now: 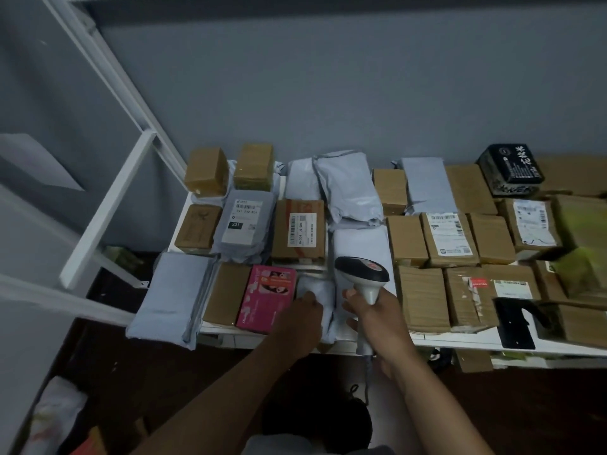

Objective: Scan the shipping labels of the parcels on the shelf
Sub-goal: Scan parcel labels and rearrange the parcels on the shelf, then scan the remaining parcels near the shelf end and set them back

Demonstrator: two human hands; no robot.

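A white shelf [460,343] carries several parcels: brown boxes, grey and white mailer bags, and a pink box [264,298]. My right hand [377,318] grips the handle of a white barcode scanner [363,274] whose dark head points over a white bag [361,247]. My left hand [300,318] holds a small white bag parcel [317,289] at the shelf's front edge, between the pink box and the scanner. Labels face up on a grey bag [243,221] and on a brown box [300,229] behind it.
A white metal shelf frame [108,205] slants up at the left against a grey wall. A black box [510,167] sits at the back right, and a black bracket [514,323] at the front right. The scanner's cable [369,372] hangs below the shelf over a dark floor.
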